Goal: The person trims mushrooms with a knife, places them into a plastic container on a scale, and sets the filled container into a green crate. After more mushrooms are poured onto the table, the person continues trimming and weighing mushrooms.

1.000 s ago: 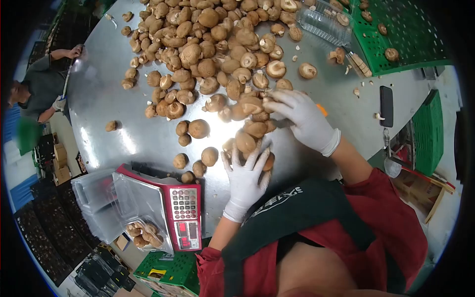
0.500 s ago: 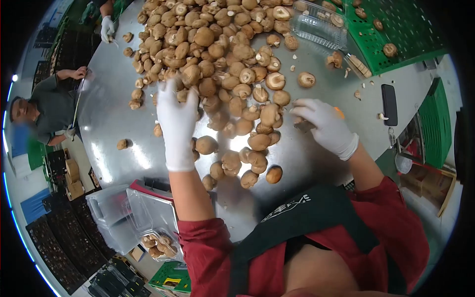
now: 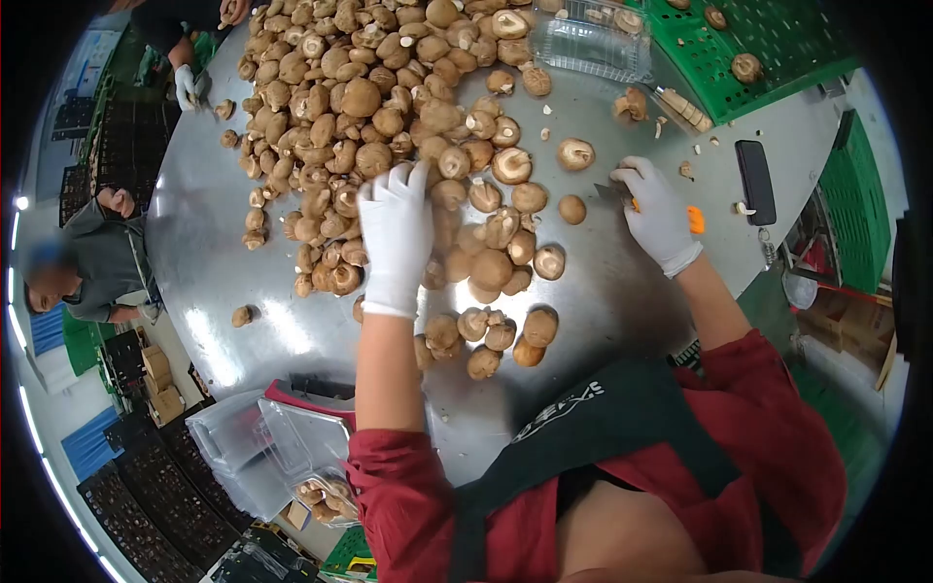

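My left hand [image 3: 395,238], in a white glove, reaches over the near edge of a large heap of brown shiitake mushrooms [image 3: 330,107]. Its fingers are stretched forward and slightly apart, touching mushrooms at the heap's edge; no mushroom shows in its grasp. My right hand [image 3: 659,216], gloved too, is closed around a knife [image 3: 695,220] with an orange handle. The short dark blade points left, above the bare metal. Between my hands lie loose mushrooms [image 3: 492,269], some caps up and some showing pale gills. A smaller group [image 3: 483,363] sits nearer my body.
On the metal table [image 3: 603,282] are a clear plastic tray [image 3: 591,47], a wooden-handled tool [image 3: 683,109], a phone [image 3: 755,182] and stem scraps. A green crate [image 3: 777,39] stands at back right. Clear containers [image 3: 233,457] stand lower left. Two co-workers [image 3: 112,257] are at the left.
My left hand has moved right along the heap's near edge, and mushrooms there have shifted. My right hand has risen slightly and turned, bringing the knife blade into plainer view. The camera view has shifted.
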Motion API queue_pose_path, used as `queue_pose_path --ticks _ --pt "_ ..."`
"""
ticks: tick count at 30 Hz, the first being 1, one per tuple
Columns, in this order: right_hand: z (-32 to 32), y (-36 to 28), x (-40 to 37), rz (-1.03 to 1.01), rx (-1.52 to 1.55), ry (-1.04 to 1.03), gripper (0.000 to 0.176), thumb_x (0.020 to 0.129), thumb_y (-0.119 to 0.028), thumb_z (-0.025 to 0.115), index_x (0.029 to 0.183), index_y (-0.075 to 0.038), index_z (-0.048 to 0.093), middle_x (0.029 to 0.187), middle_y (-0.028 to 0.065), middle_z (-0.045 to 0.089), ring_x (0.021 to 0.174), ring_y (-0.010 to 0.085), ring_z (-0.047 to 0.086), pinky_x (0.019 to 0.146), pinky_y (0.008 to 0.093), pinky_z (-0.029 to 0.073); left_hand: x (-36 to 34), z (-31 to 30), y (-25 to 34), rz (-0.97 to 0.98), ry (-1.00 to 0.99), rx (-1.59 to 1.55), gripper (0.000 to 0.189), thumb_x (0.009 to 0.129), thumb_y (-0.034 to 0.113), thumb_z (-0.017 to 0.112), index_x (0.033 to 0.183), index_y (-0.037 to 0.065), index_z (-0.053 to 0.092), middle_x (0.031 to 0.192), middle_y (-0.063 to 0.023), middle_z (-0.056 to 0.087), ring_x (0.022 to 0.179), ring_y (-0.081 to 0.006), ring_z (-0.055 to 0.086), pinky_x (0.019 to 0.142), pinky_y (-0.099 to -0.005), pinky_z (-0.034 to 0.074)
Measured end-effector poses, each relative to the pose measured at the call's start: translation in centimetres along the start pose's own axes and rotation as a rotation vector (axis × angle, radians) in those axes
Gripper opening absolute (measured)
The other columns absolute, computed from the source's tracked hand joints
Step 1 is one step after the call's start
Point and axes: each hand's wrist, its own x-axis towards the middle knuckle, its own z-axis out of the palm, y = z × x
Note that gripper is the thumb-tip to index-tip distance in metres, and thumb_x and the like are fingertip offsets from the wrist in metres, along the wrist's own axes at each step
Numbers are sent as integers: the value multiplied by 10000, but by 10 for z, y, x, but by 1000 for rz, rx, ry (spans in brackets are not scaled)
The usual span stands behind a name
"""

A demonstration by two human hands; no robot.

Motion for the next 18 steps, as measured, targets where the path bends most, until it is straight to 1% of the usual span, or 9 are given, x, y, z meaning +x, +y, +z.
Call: queue_pose_path --ticks 4,7,8,9,11,13,14,17,18 --pt "0 3 4 40 58 -35 259 779 -30 638 1027 -97 610 1138 24 554 1032 259 591 793 390 521 11 3 -3 -178 -147 -198 328 796 68 656 1121 92 611 1068 -106 617 987 -267 597 976 -420 410" --pt "-1 6 4 20 75 -16 272 767 -26 643 1027 -96 605 1140 26 549 1034 261 591 787 390 521 2 -7 0 -350 36 -746 345 816 29 649 1153 47 581 1086 -101 621 978 -253 617 918 -408 464" --pt "1 5 2 18 83 -4 277 763 -24 644 1027 -96 604 1142 28 547 1034 261 592 785 390 520 -6 -16 2 -523 19 -1128 325 878 6 597 1199 20 546 1128 -87 617 1027 -231 616 889 -378 495" --pt "2 5 1 18 80 9 280 761 -23 646 1028 -98 603 1144 29 545 1033 264 592 785 390 520 -8 -41 14 -700 9 -1394 365 927 57 590 1277 20 494 1142 -81 608 1052 -234 612 936 -368 488" --pt "5 6 1 3 75 24 286 758 -22 648 1029 -101 600 1149 33 542 1032 268 592 783 389 519 -27 -43 26 -628 200 -2063 469 957 126 588 1387 49 417 1205 -110 599 1075 -258 606 951 -374 491" --pt "6 7 2 24 75 5 300 754 -19 650 1037 -103 596 1158 32 537 1036 271 591 786 389 518 -48 -36 25 -629 211 -2402 566 958 173 598 1456 64 354 1290 -137 559 1106 -266 588 963 -410 490" --pt "7 7 3 35 73 -3 307 752 -18 651 1041 -105 594 1163 31 535 1039 273 590 787 390 518 -61 -25 20 -597 150 -2516 564 994 286 536 1479 79 336 1371 -158 500 1131 -280 568 913 -410 512" --pt "8 10 3 51 96 -41 327 747 -16 654 1054 -106 588 1174 24 531 1048 271 590 786 388 518 -60 -66 49 -762 47 -2683 560 991 454 486 1383 55 447 1195 -123 565 886 -225 502 705 -322 434" --pt "9 12 3 39 103 -36 330 746 -17 655 1057 -107 587 1178 21 530 1050 268 591 784 387 519 -61 -72 57 -941 156 -2636 585 984 538 437 1313 57 489 1094 -119 561 772 -192 443 619 -300 390"
